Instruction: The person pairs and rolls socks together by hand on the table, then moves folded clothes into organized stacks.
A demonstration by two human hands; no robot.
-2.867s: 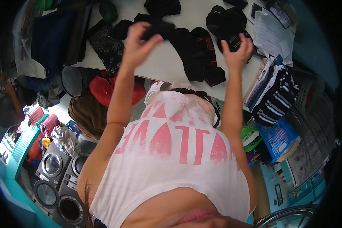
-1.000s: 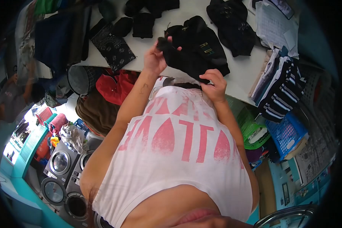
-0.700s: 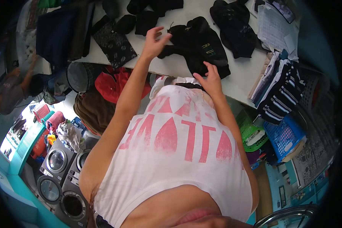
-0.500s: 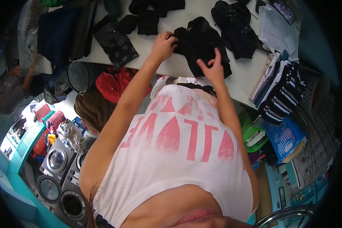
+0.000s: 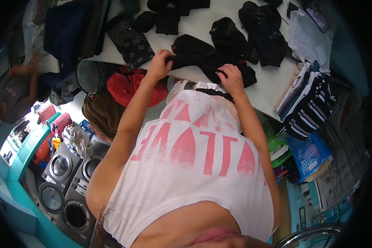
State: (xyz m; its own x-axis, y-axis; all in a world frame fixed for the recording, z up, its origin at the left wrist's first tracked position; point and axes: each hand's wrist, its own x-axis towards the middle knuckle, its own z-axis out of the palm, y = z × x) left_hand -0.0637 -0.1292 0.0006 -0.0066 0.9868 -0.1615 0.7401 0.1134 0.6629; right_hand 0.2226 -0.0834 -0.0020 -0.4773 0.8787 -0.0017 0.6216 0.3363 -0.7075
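A soft black garment point(image 5: 200, 58) lies stretched along the front edge of the white table; its exact kind I cannot make out. My left hand point(image 5: 159, 65) pinches its left end, fingers curled. Toward the other end, my right hand point(image 5: 232, 77) is closed on the near side of the same cloth. Just behind it lies a sock-like black piece point(image 5: 228, 36), partly overlapped. Farther right is another long black piece point(image 5: 262, 37). Left of my left hand sits a folded black patterned cloth point(image 5: 130, 41).
Small black pieces point(image 5: 167, 20) lie at the back of the table. Papers point(image 5: 308, 39) and a stack of folded clothes point(image 5: 308, 103) occupy the right. Below are a blue basket point(image 5: 309, 155) and a red cloth point(image 5: 126, 89). Washing machines point(image 5: 76, 217) and another person point(image 5: 18, 91) are at left.
My left hand has moved left and nearer, drawing the black garment out sideways. My right hand's spread fingers have closed on the cloth. The sock-like piece behind now shows separately.
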